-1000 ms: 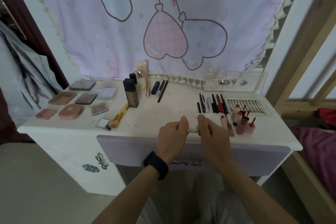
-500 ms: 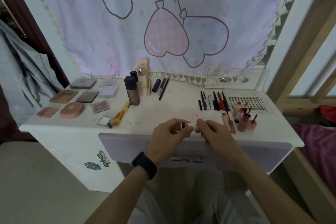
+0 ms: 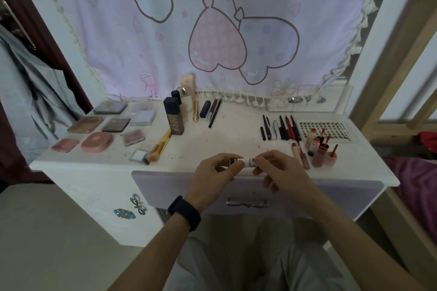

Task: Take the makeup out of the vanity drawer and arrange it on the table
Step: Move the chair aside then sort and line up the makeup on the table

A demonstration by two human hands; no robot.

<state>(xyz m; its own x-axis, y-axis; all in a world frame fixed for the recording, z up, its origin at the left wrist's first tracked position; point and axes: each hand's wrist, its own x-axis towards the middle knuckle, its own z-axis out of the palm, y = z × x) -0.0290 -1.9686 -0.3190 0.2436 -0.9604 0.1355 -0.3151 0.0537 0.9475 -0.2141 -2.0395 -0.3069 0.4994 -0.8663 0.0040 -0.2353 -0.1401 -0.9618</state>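
Above the front edge of the white vanity table (image 3: 212, 139), both my hands hold a small white lipstick tube (image 3: 246, 162) lying sideways. My left hand (image 3: 212, 173) pinches its dark left end, and my right hand (image 3: 281, 170) pinches its right end. The purple drawer (image 3: 331, 198) below my hands is pulled out a little; its inside is hidden. Makeup lies arranged on the table: compacts and palettes (image 3: 97, 140) at the left, a dark foundation bottle (image 3: 174, 116) and brushes (image 3: 159, 147) in the middle, pencils (image 3: 281, 126) and lip glosses (image 3: 320, 150) at the right.
A pink cartoon curtain (image 3: 212, 30) hangs behind the table. A wooden bed frame (image 3: 402, 54) and red bedding (image 3: 418, 186) stand at the right. Grey clothing (image 3: 26, 92) hangs at the left. A lash tray (image 3: 324, 129) lies at the back right.
My hands have slid apart along the tube, showing more of its white body and dark end. It stays above the table's front edge.
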